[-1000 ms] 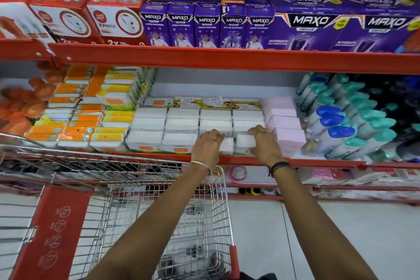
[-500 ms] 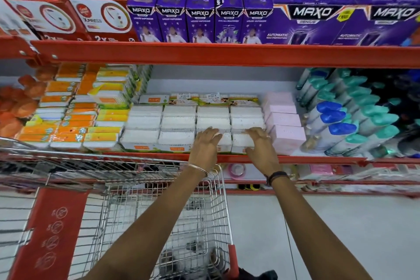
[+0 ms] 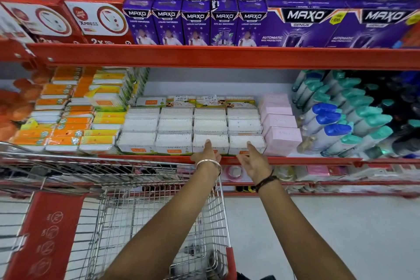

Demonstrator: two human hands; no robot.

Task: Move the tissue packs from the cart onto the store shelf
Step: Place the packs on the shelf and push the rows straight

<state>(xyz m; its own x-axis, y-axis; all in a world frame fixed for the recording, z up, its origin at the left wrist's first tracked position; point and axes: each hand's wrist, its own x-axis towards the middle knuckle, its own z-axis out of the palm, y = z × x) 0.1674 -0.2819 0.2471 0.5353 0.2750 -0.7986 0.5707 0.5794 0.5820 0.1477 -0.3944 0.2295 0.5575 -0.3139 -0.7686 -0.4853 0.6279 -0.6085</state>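
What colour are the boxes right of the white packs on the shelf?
Pale pink, seen in the head view: the pink boxes sit beside the white packs.

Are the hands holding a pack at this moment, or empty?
Empty. The left hand and right hand are open, fingertips at the front white packs on the shelf; nothing gripped.

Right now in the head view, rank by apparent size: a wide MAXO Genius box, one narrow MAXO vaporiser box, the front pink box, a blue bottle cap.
1. Wide MAXO Genius box
2. Narrow MAXO vaporiser box and front pink box: look alike, and the pink one sits nearer, so unranked
3. Blue bottle cap
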